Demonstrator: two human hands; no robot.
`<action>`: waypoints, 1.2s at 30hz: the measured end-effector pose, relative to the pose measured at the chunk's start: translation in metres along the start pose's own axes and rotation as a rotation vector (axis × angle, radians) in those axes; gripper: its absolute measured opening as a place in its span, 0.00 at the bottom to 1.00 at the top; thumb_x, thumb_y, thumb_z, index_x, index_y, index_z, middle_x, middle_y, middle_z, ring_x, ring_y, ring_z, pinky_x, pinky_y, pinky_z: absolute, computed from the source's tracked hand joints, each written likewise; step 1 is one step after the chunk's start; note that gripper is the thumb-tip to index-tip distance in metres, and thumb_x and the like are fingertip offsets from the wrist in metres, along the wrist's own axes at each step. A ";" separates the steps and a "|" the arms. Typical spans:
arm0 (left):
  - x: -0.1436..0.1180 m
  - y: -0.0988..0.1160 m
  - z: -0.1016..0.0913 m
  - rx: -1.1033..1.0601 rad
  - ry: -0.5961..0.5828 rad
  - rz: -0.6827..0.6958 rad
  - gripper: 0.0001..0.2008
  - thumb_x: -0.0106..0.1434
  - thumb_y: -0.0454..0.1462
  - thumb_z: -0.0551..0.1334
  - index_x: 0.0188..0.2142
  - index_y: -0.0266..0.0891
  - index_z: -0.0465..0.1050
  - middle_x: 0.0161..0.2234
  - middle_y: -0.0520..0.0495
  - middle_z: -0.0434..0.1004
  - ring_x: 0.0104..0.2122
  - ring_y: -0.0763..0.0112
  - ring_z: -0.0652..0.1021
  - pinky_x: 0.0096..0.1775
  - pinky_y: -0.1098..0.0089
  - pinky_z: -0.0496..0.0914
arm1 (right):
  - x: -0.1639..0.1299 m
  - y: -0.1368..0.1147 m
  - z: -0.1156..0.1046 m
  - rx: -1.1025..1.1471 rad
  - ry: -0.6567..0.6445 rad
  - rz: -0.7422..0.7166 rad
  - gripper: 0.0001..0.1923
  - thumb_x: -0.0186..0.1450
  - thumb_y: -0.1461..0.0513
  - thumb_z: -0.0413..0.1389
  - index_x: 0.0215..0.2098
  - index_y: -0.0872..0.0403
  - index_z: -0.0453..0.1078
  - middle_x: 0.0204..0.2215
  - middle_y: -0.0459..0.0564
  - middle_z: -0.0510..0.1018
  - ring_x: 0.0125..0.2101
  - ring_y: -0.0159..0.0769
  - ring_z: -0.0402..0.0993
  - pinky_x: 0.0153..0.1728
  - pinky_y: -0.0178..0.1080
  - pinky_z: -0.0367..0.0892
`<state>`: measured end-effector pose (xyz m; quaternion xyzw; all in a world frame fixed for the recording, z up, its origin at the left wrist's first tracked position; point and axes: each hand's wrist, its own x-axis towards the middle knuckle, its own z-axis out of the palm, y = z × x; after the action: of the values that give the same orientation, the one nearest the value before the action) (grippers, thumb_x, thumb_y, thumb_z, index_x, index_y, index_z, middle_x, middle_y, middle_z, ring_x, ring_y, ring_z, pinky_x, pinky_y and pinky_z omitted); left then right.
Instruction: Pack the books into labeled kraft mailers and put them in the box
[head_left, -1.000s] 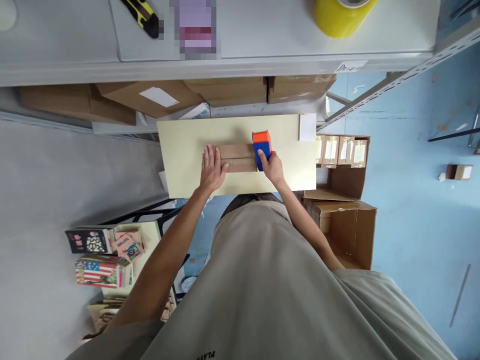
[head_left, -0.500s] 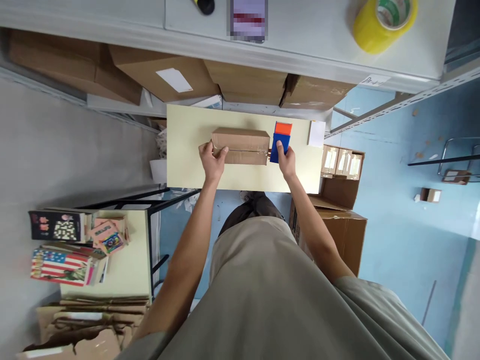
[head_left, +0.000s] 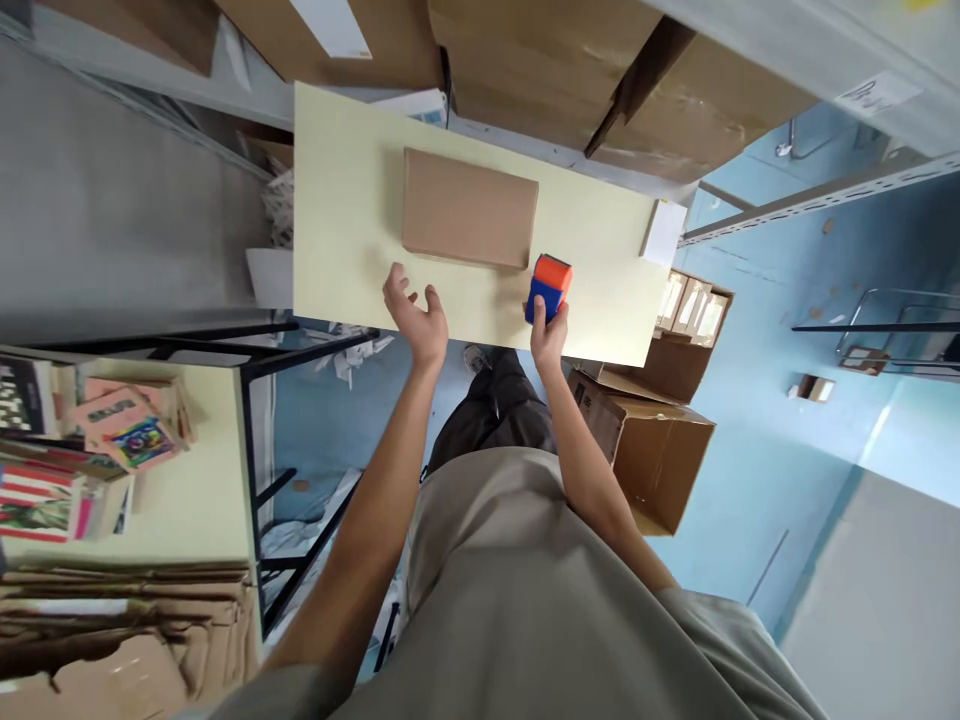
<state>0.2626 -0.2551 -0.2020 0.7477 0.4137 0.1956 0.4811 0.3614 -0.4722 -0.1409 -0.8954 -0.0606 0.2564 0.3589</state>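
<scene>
A flat brown cardboard box [head_left: 469, 208] lies on the pale yellow table [head_left: 337, 260]. My left hand [head_left: 414, 312] hovers open just in front of the box's near left corner, fingers spread, touching nothing. My right hand [head_left: 549, 332] grips a blue and orange tape dispenser [head_left: 547, 287] that rests by the box's near right corner.
A small white pad [head_left: 664, 232] lies at the table's right end. Large cardboard boxes [head_left: 600, 70] sit on the shelf behind. Open cartons [head_left: 645, 440] stand on the blue floor to the right. A second table [head_left: 187, 500] with books is at the left.
The box was turned over onto a plain face. My left hand let go of it and drew back. My right hand pulled the dispenser off the box's end. The view tilted down.
</scene>
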 end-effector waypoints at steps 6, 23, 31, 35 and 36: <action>-0.077 0.040 -0.009 -0.062 -0.405 0.190 0.25 0.81 0.54 0.65 0.69 0.48 0.77 0.68 0.35 0.82 0.64 0.51 0.83 0.60 0.54 0.84 | -0.069 0.054 -0.029 -0.370 -0.125 -0.067 0.48 0.83 0.29 0.35 0.81 0.53 0.60 0.52 0.67 0.88 0.48 0.61 0.90 0.48 0.53 0.81; -0.072 0.053 -0.018 -0.055 -0.876 0.306 0.06 0.77 0.42 0.70 0.42 0.44 0.84 0.44 0.43 0.90 0.48 0.56 0.86 0.52 0.58 0.82 | -0.073 0.071 -0.085 -0.776 -0.488 -0.558 0.44 0.85 0.34 0.33 0.74 0.61 0.62 0.55 0.76 0.86 0.59 0.67 0.87 0.59 0.62 0.82; -0.069 0.050 -0.015 -0.093 -0.725 0.273 0.07 0.75 0.43 0.71 0.42 0.44 0.85 0.43 0.43 0.91 0.42 0.60 0.87 0.50 0.60 0.82 | -0.066 0.037 -0.095 -0.908 -0.588 -0.489 0.43 0.87 0.37 0.33 0.76 0.64 0.57 0.56 0.77 0.87 0.53 0.67 0.88 0.51 0.56 0.79; -0.063 0.043 -0.008 -0.096 -0.670 0.259 0.05 0.72 0.41 0.73 0.40 0.44 0.86 0.42 0.44 0.91 0.41 0.59 0.88 0.50 0.59 0.83 | -0.057 0.024 -0.110 -0.909 -0.619 -0.432 0.43 0.86 0.37 0.36 0.76 0.64 0.59 0.55 0.76 0.88 0.50 0.66 0.88 0.51 0.54 0.76; -0.060 0.042 -0.005 -0.103 -0.650 0.248 0.04 0.72 0.40 0.73 0.40 0.44 0.86 0.42 0.44 0.91 0.41 0.59 0.88 0.51 0.59 0.83 | -0.054 0.023 -0.115 -0.908 -0.617 -0.424 0.43 0.86 0.36 0.37 0.75 0.63 0.60 0.55 0.76 0.88 0.50 0.66 0.88 0.51 0.54 0.75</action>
<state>0.2420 -0.3087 -0.1561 0.7902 0.1347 0.0249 0.5973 0.3705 -0.5749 -0.0634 -0.8118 -0.4436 0.3764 -0.0512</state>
